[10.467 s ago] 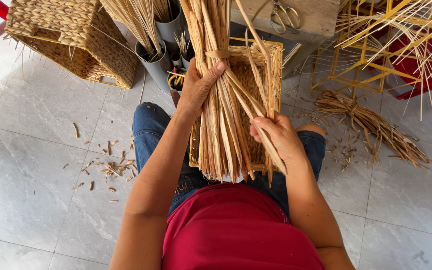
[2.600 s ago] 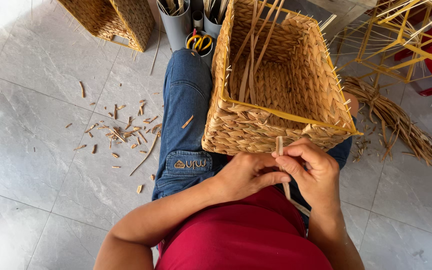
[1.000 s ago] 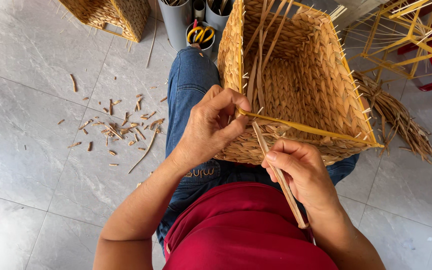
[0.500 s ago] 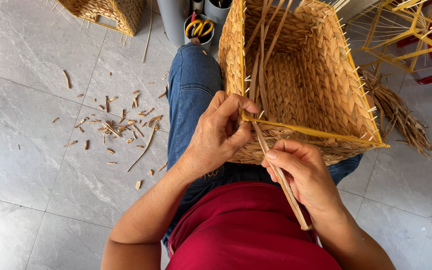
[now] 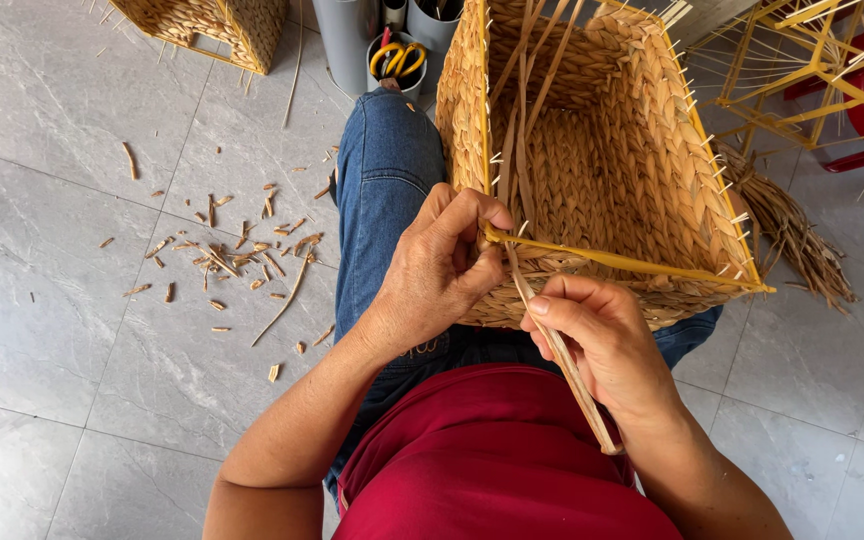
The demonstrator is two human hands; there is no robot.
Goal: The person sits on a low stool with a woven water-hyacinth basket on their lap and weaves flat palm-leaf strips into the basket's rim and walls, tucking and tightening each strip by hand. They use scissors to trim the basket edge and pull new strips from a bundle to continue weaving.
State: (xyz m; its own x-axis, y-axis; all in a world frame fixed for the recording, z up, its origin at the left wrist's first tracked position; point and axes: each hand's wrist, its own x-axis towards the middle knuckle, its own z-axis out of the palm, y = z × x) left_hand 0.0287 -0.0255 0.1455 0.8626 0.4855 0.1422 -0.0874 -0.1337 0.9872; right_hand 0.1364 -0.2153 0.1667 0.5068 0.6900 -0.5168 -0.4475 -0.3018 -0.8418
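I see no packages, signs or screens from my head camera. The one label-like thing is a small stitched patch on the jeans point(image 5: 387, 180), at the waist, mostly hidden under my left hand point(image 5: 437, 275); only a sliver of pale stitching shows on the blue cloth, too little to tell its shape.

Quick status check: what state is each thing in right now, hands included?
Basket: tilted on the lap, mouth facing up, rim unfinished, loose strands sticking out.
Strand: pinched in both hands at the rim's near corner.
Left hand: gripping the rim corner and strand.
Right hand: closed on the strand.
Scissors: standing in a grey pot.
Scraps: scattered on the floor.
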